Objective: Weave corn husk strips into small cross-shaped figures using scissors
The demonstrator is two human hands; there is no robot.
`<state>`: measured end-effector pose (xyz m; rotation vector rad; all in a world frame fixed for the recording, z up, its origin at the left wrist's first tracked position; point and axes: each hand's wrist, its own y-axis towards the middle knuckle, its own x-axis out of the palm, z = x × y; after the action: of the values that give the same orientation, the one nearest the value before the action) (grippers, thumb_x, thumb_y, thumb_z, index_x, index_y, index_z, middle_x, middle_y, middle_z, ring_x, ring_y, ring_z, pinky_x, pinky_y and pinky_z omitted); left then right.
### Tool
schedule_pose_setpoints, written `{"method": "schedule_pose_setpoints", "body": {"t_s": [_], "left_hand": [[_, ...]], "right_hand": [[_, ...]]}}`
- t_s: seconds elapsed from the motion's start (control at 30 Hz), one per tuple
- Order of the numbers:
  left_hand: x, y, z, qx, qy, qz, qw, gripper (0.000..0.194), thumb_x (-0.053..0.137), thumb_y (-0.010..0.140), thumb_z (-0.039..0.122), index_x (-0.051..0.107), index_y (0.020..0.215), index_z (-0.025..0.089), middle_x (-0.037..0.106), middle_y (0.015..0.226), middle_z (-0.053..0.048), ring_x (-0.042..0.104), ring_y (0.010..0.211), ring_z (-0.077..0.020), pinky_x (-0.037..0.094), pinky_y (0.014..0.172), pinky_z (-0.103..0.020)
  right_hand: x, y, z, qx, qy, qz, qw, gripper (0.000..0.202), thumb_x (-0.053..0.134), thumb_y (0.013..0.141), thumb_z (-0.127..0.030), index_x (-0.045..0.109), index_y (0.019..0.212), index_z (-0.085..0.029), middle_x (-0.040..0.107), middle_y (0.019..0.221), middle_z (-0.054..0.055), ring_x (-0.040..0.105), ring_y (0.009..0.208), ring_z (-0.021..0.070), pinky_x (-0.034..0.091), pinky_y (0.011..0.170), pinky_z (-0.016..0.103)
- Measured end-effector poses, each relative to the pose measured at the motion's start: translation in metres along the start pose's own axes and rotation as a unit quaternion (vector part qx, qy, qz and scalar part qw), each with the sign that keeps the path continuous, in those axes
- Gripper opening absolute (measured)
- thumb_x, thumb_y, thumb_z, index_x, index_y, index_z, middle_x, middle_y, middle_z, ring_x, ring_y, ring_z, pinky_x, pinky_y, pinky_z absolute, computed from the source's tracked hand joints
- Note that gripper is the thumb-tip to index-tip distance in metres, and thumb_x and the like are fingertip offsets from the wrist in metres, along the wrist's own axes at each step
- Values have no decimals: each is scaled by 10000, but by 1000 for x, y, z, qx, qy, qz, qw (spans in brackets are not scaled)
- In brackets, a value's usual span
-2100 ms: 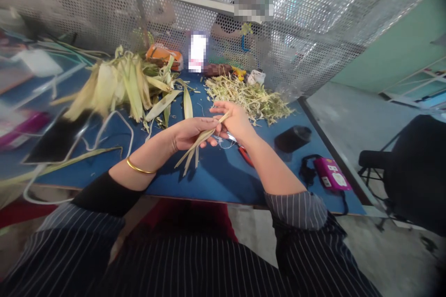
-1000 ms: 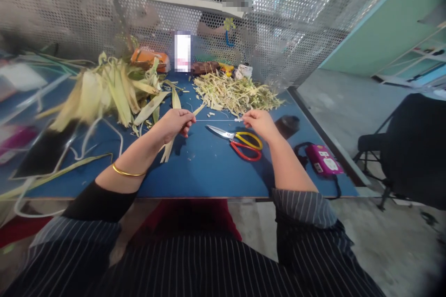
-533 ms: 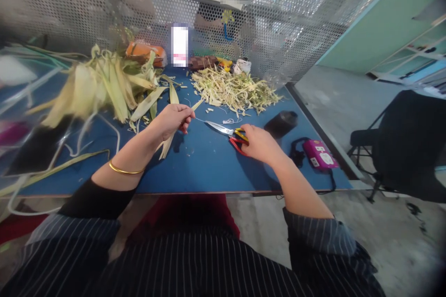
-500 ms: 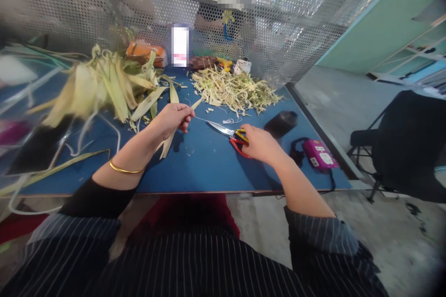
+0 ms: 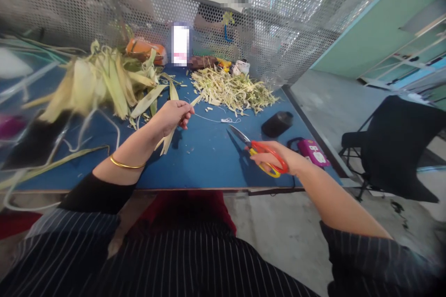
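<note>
My left hand (image 5: 176, 115) pinches a pale corn husk strip (image 5: 169, 141) at the middle of the blue table, its ends showing above and below the fingers. A thin white thread (image 5: 230, 120) runs from those fingers to a small tangle lying on the table. My right hand (image 5: 275, 160) is wrapped round the red and yellow handles of the scissors (image 5: 244, 137). The blades look closed and point up and left, just below the thread tangle. Beyond both hands lies a heap of shredded husk (image 5: 233, 90).
Large husks (image 5: 101, 83) are piled at the left. A black spool (image 5: 278, 124) and a purple box (image 5: 313, 152) lie at the right. A bright phone (image 5: 180, 45) stands before the perforated metal screen. A black chair (image 5: 393, 148) is beyond the table.
My right hand has lifted the scissors off the table and moved right and toward me, turning them over. The thread between left hand and tangle hangs slacker. My left hand has barely moved.
</note>
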<state>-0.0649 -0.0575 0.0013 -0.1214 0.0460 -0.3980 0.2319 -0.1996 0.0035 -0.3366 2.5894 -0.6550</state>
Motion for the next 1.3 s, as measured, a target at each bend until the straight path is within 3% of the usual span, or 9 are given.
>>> {"method": "schedule_pose_setpoints", "body": {"t_s": [0.13, 0.23, 0.5, 0.63, 0.9, 1.1, 1.3], "left_hand": [[0, 1, -1, -4, -11, 6, 1000, 181, 500, 850, 147, 565, 681, 149, 462, 559, 10, 420, 403, -65, 410, 402, -229], [0, 2, -1, -9, -20, 10, 1000, 192, 499, 854, 139, 565, 674, 150, 468, 562, 8, 413, 398, -60, 405, 410, -230], [0, 0, 0, -2, -30, -3, 1000, 152, 510, 832, 128, 565, 692, 152, 464, 567, 22, 413, 402, -60, 410, 409, -221], [1, -1, 1, 2, -35, -13, 999, 150, 513, 830, 145, 561, 687, 150, 462, 563, 28, 417, 405, -59, 413, 408, -210], [1, -3, 4, -5, -28, -13, 999, 141, 514, 823, 130, 552, 688, 148, 433, 530, 43, 414, 402, -61, 416, 404, -203], [-7, -4, 8, 25, 1, 8, 1000, 190, 506, 855, 183, 559, 675, 153, 448, 526, 29, 420, 387, -62, 382, 384, -192], [-8, -3, 7, 16, -1, 2, 1000, 163, 552, 831, 195, 582, 676, 152, 472, 550, 22, 433, 394, -58, 363, 391, -185]], "right_hand": [[1, 1, -7, -15, 147, -66, 987, 539, 675, 696, -544, 549, 1041, -149, 490, 609, -46, 390, 439, 55, 452, 477, 237], [-1, 4, -12, -34, 182, -114, 976, 598, 622, 692, -641, 562, 1042, -159, 516, 664, -20, 424, 477, 74, 486, 493, 258], [1, 28, -28, 40, 172, -72, 982, 558, 474, 769, -695, 576, 927, -170, 518, 642, -19, 439, 428, 63, 454, 411, 218], [5, 42, -34, 48, 157, -45, 985, 566, 484, 754, -706, 573, 910, -169, 506, 602, -32, 425, 387, 56, 436, 368, 209], [12, 50, -22, -7, 81, 6, 997, 486, 545, 771, -634, 582, 865, -158, 416, 520, -71, 353, 317, 30, 347, 305, 171], [10, 44, -16, -17, -74, 69, 995, 501, 636, 665, -662, 543, 760, -180, 473, 542, -50, 391, 300, 46, 294, 266, 184], [-14, 43, -2, 10, -135, 249, 959, 529, 559, 697, -703, 547, 735, -176, 518, 524, -6, 463, 362, 102, 352, 363, 238]]}}
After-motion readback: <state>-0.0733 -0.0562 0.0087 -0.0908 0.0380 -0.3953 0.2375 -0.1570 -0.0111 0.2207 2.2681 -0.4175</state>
